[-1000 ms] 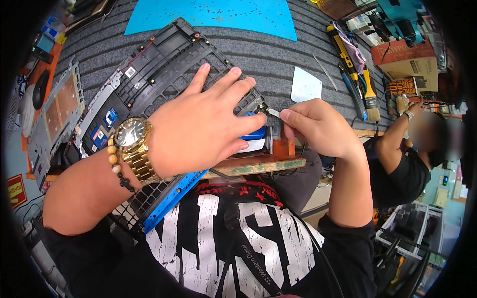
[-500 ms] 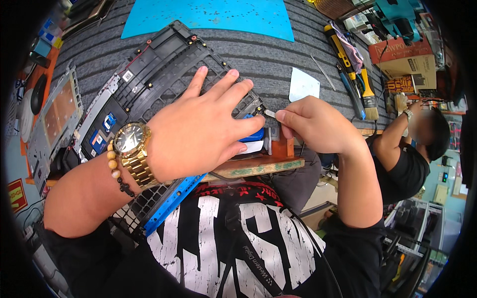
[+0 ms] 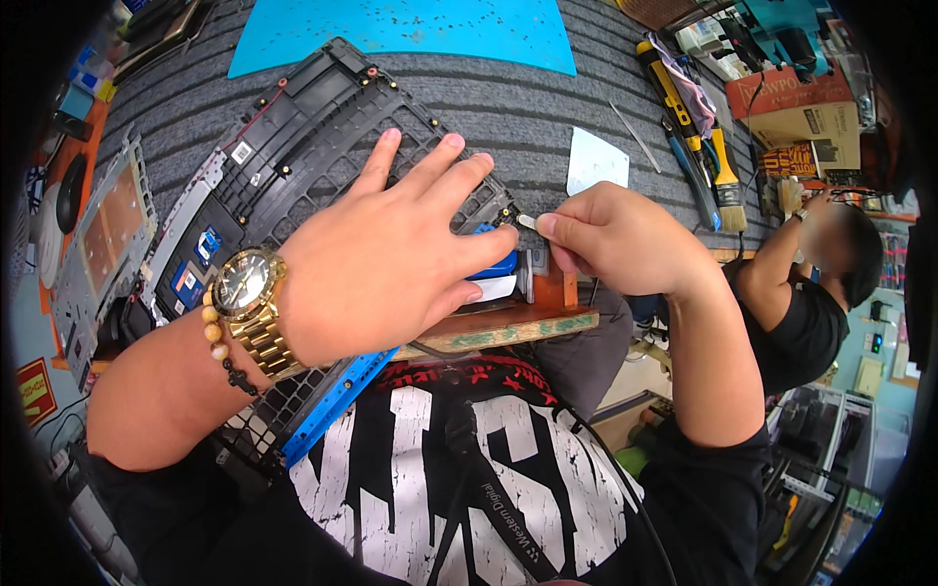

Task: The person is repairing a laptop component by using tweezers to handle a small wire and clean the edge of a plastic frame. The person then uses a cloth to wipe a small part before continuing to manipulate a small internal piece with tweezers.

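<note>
A black laptop case part (image 3: 318, 122), with a ribbed lattice and small brass-coloured inserts, lies slanted at the desk's edge. My left hand (image 3: 386, 249) rests over it with fingers spread, covering much of its middle. At the part's right corner, my right hand (image 3: 625, 239) pinches a small pale flat piece (image 3: 527, 222); its tip meets that corner, and my fingers hide the rest. Below the left fingers, a blue object (image 3: 502, 266) and a white slip (image 3: 496, 289) show in part. A blue strip (image 3: 337, 410) runs along the case part's near side.
A silver metal panel (image 3: 103, 244) leans at the left. Ahead lies a blue mat (image 3: 401, 34). To the right are a pale card (image 3: 598, 161), a thin metal rod (image 3: 635, 137), a yellow cutter (image 3: 664, 86) and a brush (image 3: 728, 190). Another person (image 3: 796, 303) sits at the right.
The view has shifted slightly. Both hands keep their poses at the case part, and the pale piece stays pinched at its corner.
</note>
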The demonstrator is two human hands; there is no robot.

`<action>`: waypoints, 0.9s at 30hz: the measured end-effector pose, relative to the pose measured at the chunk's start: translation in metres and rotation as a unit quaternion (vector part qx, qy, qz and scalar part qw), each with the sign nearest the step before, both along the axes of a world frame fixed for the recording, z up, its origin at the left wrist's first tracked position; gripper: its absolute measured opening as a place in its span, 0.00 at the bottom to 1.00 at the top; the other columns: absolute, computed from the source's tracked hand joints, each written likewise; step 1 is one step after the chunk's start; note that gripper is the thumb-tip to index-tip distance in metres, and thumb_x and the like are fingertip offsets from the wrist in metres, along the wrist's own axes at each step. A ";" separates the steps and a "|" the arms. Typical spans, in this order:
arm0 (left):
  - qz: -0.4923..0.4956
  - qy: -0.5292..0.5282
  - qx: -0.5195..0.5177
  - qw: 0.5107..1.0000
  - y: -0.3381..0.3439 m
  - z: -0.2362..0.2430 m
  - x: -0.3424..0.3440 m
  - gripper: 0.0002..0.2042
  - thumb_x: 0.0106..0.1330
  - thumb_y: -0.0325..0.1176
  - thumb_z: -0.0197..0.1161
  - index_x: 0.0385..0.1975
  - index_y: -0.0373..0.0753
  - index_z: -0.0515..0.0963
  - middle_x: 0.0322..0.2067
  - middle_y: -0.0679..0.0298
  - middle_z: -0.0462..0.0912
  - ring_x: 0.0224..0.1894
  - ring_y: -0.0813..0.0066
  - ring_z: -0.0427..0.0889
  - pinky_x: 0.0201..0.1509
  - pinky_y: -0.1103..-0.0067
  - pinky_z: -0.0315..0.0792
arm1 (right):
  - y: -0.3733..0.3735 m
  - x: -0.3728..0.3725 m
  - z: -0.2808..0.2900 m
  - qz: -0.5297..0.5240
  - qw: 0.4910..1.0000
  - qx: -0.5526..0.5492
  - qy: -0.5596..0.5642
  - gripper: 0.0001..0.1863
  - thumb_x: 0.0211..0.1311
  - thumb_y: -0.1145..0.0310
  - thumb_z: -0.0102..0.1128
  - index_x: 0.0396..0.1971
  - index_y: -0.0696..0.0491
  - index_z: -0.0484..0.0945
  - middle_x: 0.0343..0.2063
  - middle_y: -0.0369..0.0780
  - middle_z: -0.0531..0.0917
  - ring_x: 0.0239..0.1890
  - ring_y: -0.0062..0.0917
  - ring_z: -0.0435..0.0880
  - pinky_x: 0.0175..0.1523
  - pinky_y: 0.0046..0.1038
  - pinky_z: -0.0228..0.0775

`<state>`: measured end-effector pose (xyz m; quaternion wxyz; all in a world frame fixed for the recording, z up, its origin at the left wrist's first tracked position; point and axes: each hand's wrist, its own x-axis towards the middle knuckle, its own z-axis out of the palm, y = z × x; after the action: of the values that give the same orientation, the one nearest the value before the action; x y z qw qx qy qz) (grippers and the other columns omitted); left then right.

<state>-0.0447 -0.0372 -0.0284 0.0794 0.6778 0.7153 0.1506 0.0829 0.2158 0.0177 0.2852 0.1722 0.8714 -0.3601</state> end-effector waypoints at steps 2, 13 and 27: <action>-0.001 -0.004 0.002 1.000 0.000 -0.001 0.000 0.28 0.73 0.44 0.75 0.73 0.52 0.80 0.79 0.40 0.67 0.85 0.35 0.62 0.85 0.34 0.56 | -0.002 0.001 -0.001 0.007 1.000 0.014 0.011 0.27 0.83 0.55 0.58 0.24 0.58 0.87 0.22 0.46 0.86 0.29 0.38 0.84 0.45 0.40 0.78; -0.003 -0.011 0.010 1.000 0.001 -0.001 -0.001 0.28 0.74 0.44 0.75 0.73 0.51 0.80 0.79 0.40 0.67 0.85 0.34 0.62 0.85 0.34 0.56 | 0.008 0.007 -0.010 -0.078 0.993 -0.092 -0.015 0.29 0.87 0.53 0.60 0.23 0.56 0.84 0.14 0.29 0.75 0.18 0.15 0.69 0.26 0.26 0.60; -0.003 0.000 0.013 1.000 0.000 -0.002 0.000 0.28 0.73 0.44 0.75 0.73 0.51 0.80 0.79 0.40 0.68 0.85 0.35 0.62 0.85 0.34 0.57 | 0.000 0.009 -0.013 -0.028 0.999 -0.007 0.044 0.29 0.87 0.54 0.60 0.22 0.56 0.85 0.13 0.32 0.76 0.18 0.16 0.71 0.26 0.28 0.62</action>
<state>-0.0448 -0.0374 -0.0305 0.0708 0.6807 0.7113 0.1602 0.0914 0.2153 0.0049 0.2377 0.1787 0.8755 -0.3809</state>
